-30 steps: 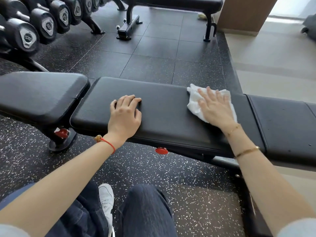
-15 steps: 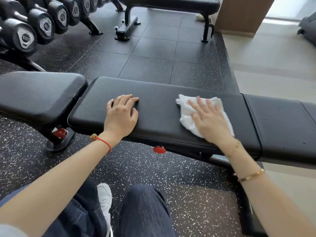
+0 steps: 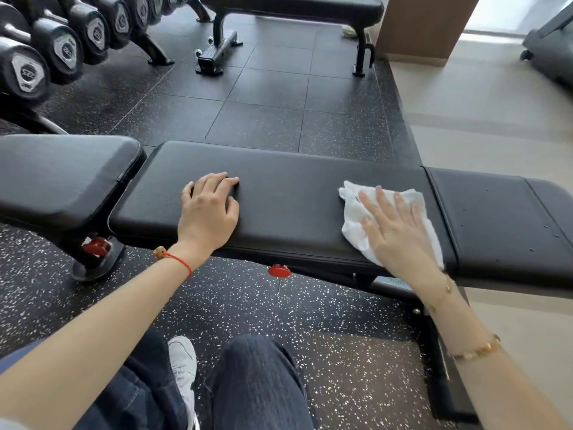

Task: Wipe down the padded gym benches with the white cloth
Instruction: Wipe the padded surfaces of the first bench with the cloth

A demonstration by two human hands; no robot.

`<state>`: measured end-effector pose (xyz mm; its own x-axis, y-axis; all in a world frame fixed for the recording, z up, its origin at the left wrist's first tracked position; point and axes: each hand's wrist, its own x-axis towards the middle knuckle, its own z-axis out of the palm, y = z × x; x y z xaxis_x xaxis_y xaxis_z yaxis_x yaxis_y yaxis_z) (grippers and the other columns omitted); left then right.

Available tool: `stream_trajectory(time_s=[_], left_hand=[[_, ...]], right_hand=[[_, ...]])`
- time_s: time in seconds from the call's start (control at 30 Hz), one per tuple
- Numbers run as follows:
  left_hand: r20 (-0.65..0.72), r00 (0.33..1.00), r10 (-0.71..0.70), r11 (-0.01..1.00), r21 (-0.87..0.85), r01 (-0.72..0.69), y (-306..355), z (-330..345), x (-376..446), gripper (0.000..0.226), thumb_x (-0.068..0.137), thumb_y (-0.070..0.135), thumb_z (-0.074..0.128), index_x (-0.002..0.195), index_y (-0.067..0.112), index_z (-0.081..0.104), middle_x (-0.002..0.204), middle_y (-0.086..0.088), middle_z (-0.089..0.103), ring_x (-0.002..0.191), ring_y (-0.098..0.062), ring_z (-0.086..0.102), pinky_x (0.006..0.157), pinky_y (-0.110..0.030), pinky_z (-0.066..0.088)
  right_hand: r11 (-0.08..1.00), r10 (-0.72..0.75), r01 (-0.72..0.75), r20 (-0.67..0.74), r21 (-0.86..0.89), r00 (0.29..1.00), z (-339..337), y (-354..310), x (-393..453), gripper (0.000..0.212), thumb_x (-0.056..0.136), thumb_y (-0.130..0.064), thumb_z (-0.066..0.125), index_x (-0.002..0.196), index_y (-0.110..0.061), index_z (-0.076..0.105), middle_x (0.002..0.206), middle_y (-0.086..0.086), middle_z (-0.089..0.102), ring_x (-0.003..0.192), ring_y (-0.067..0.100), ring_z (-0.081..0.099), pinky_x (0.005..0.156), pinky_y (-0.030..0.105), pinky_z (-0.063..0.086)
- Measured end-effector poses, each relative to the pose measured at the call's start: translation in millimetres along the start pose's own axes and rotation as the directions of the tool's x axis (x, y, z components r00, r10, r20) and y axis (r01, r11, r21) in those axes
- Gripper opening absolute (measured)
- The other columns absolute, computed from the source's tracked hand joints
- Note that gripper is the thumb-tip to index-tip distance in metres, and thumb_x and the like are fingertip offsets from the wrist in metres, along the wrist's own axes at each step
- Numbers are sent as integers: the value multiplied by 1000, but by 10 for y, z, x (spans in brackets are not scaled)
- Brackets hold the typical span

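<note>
A black padded bench (image 3: 288,193) runs across the view in front of me, with a seat pad (image 3: 502,225) joined at its right end. A crumpled white cloth (image 3: 352,209) lies on the right part of the long pad. My right hand (image 3: 393,231) presses flat on the cloth with fingers spread and straight. My left hand (image 3: 209,212) rests palm down on the left part of the same pad, fingers slightly bent, holding nothing. Another padded bench (image 3: 55,175) sits at the left, and a third bench (image 3: 297,4) stands at the back.
A rack of black dumbbells (image 3: 65,48) lines the far left. A brown pillar (image 3: 424,26) rises at the back right, with a dark machine (image 3: 548,54) beyond it. Red adjustment knobs (image 3: 279,271) stick out under the bench. My knees (image 3: 257,383) are below.
My right hand slid the cloth leftward along the pad, then back to the right and nearer the front edge. My left hand stayed in place.
</note>
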<state>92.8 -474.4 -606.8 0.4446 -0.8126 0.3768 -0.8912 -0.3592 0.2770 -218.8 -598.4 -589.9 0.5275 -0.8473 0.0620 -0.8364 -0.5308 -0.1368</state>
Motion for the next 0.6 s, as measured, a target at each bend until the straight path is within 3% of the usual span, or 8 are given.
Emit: stream_trajectory(time_s=[0.13, 0.3, 0.4, 0.5, 0.6], left_hand=[[10, 1000, -9, 1000, 3, 9, 13, 11, 12, 40, 92, 20, 48, 131, 21, 57, 141, -1, 52, 136, -21, 41, 116, -49, 25], [-8, 1000, -8, 1000, -8, 8, 18, 21, 11, 39, 91, 20, 48, 130, 20, 58, 139, -3, 55, 134, -22, 44, 115, -51, 27], [-8, 1000, -14, 1000, -19, 14, 22, 12, 7, 39, 91, 20, 49, 128, 20, 59, 139, -2, 55, 134, -22, 45, 116, -50, 26], [-10, 1000, -13, 1000, -26, 13, 4, -8, 13, 39, 91, 21, 49, 129, 21, 59, 139, -1, 56, 134, -20, 45, 116, -49, 26], [1, 1000, -7, 999, -41, 7, -16, -19, 13, 40, 91, 23, 50, 130, 22, 59, 140, 0, 55, 135, -20, 44, 116, -48, 26]], right_hand=[[998, 42, -43, 43, 37, 998, -36, 135, 169, 52, 104, -42, 16, 155, -45, 10, 166, -8, 4, 154, 22, 0, 123, 44, -5], [985, 167, -169, 68, 22, 984, -81, -132, 976, 50, 106, -39, 16, 157, -36, 13, 167, 1, 7, 152, 33, 5, 121, 52, -3], [999, -7, 11, 77, -46, 997, -6, -693, 1092, 51, 107, -35, 16, 158, -30, 14, 166, 7, 9, 148, 40, 12, 119, 55, 8], [975, -217, 220, 105, -21, 971, 102, -1063, 830, 51, 107, -39, 17, 157, -35, 11, 167, 1, 7, 152, 34, 4, 121, 54, 1], [967, -254, 254, 82, 22, 964, 111, -906, 623, 50, 106, -42, 20, 156, -40, 12, 166, -3, 8, 153, 28, 5, 122, 47, 0]])
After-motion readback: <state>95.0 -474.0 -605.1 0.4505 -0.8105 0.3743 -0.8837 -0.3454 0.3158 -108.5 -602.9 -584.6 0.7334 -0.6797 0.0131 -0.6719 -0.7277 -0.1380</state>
